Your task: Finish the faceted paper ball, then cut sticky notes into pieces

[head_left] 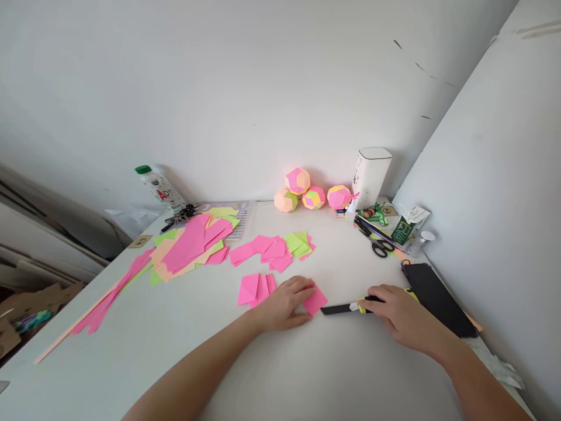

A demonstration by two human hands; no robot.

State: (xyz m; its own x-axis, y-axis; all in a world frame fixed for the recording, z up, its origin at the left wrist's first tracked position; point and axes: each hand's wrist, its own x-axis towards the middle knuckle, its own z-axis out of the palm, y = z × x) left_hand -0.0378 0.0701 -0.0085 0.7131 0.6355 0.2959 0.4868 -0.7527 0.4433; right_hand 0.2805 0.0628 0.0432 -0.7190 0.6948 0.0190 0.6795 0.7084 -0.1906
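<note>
My left hand (287,304) holds a small pink paper piece (316,300) at the table's front middle, its fingers and thumb on the paper's left part. My right hand (392,310) is closed around a yellow-and-black utility knife (344,308) with a long dark blade pushed out. The blade lies nearly level and its tip is close to the paper's lower right corner; I cannot tell whether they touch. Just left of my left hand lie several pink paper pieces (249,287). Behind it are more pink pieces (274,249) and green ones (298,244).
A heap of coloured paper sheets (188,248) and long strips (116,292) cover the left side. Paper balls (298,181) stand by the wall near a white container (371,175). Scissors (380,245), a black pouch (436,295) and a glass jar (423,241) lie rightward. A bottle (161,188) leans back left.
</note>
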